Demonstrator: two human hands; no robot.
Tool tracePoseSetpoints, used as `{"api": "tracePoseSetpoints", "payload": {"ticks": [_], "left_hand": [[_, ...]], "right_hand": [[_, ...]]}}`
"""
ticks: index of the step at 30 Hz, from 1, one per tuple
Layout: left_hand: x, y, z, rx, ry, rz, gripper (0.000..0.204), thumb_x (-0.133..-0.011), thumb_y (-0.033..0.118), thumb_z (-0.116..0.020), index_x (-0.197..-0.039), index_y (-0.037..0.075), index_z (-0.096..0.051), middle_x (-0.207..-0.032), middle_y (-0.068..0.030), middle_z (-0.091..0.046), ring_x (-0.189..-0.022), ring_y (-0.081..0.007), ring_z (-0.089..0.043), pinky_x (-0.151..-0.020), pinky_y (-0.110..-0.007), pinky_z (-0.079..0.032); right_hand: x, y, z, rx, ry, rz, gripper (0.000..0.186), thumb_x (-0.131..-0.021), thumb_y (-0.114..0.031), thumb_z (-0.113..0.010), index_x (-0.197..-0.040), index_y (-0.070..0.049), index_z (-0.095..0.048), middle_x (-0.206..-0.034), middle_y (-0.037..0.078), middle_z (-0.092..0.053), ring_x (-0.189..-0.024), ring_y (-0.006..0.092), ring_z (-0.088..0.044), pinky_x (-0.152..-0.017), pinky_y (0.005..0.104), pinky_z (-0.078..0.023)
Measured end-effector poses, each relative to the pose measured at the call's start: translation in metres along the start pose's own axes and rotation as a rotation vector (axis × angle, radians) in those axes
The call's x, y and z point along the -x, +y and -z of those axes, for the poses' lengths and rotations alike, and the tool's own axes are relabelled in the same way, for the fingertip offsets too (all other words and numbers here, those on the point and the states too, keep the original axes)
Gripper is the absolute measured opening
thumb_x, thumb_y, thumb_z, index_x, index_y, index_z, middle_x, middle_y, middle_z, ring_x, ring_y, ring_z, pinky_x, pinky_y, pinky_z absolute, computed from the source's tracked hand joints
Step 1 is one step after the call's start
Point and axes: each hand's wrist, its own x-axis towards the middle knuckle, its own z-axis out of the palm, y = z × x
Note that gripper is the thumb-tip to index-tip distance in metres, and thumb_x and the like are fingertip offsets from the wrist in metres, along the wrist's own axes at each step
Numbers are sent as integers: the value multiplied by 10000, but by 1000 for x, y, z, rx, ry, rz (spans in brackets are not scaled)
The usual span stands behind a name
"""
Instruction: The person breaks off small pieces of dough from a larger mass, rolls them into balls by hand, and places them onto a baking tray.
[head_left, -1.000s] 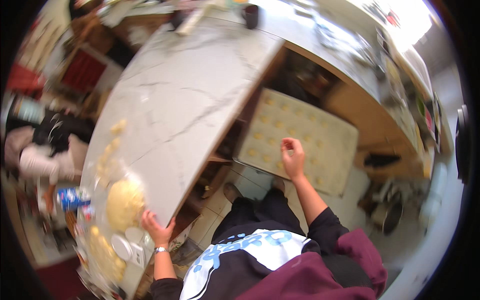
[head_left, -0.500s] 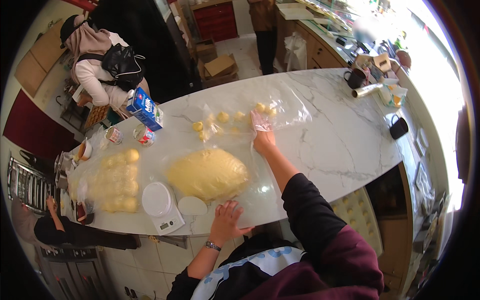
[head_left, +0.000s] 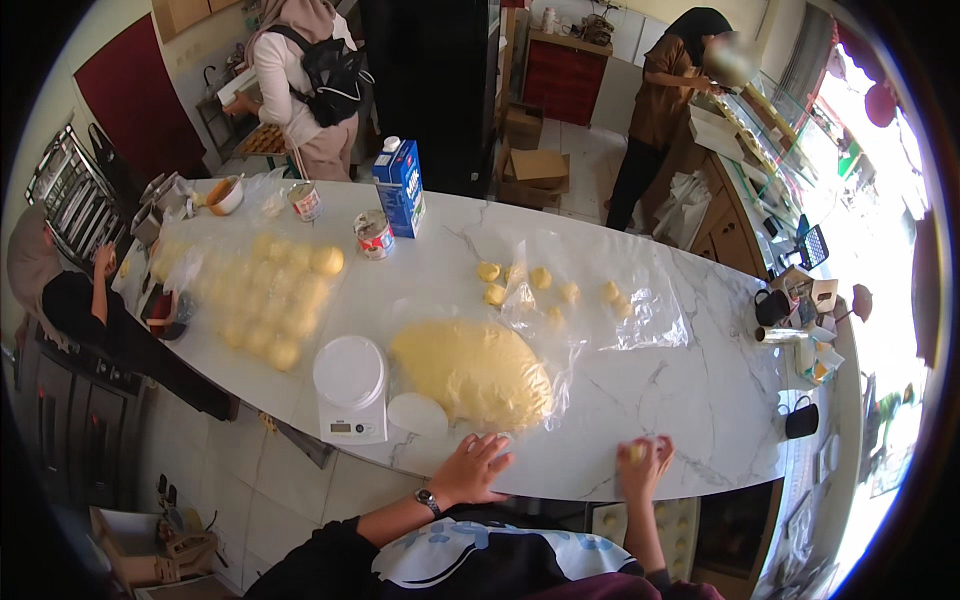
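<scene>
My left hand [head_left: 472,467] rests with fingers apart on the near edge of the marble counter [head_left: 700,400], just below a large yellow dough mass [head_left: 470,370] in clear plastic. Beside that lie a white scale [head_left: 350,385] and a white disc [head_left: 418,415]. To the right, my right hand [head_left: 646,460], slightly blurred, pinches a small yellow dough ball [head_left: 634,454] over the counter. Farther back, several small balls [head_left: 540,278] lie loose and under a plastic sheet [head_left: 650,325]. Rows of larger balls [head_left: 280,300] sit under plastic at left. A tray of small pieces [head_left: 615,525] shows below the counter.
A blue carton [head_left: 398,185], opened cans [head_left: 373,236] and bowls [head_left: 225,195] line the far edge. Black mugs [head_left: 800,420] stand at right. One co-worker [head_left: 70,290] is at far left; two others [head_left: 310,80] [head_left: 655,120] stand beyond the counter. Cardboard boxes [head_left: 535,170] lie on the floor.
The view has swung toward the counter. My right hand went from over the tray to the plastic-covered balls, then back to the near edge, now holding a ball. My left hand stays at the edge.
</scene>
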Motion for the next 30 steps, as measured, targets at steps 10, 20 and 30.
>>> {"api": "tracePoseSetpoints", "payload": {"ticks": [10, 20, 30], "left_hand": [[-4, 1, 9, 11, -46, 2, 732, -715, 588, -708, -1233, 107, -518, -1330, -130, -457, -1281, -307, -399, -1030, -492, -331], [-5, -6, 0, 27, 47, -26, 743, -666, 554, -758, -1208, 114, -504, -1303, -132, -461, -1251, -310, -416, -1006, -496, -337], [-5, -3, -3, -10, -8, -16, 750, -699, 588, -715, -1232, 108, -498, -1314, -141, -456, -1274, -309, -403, -1029, -502, -339]], "right_hand": [[8, -8, -11, -486, -135, 34, 141, -735, -24, -633, -769, -42, -497, -819, 136, -547, -818, 329, -548, -705, 395, -461], [-4, -17, -32, -477, -118, 106, 217, -757, -20, -655, -762, -41, -439, -779, 127, -542, -686, 297, -510, -633, 391, -431], [-38, -25, -42, -382, -85, -14, 194, -769, -14, -639, -794, -30, -448, -778, 121, -526, -727, 301, -511, -693, 377, -436]]}}
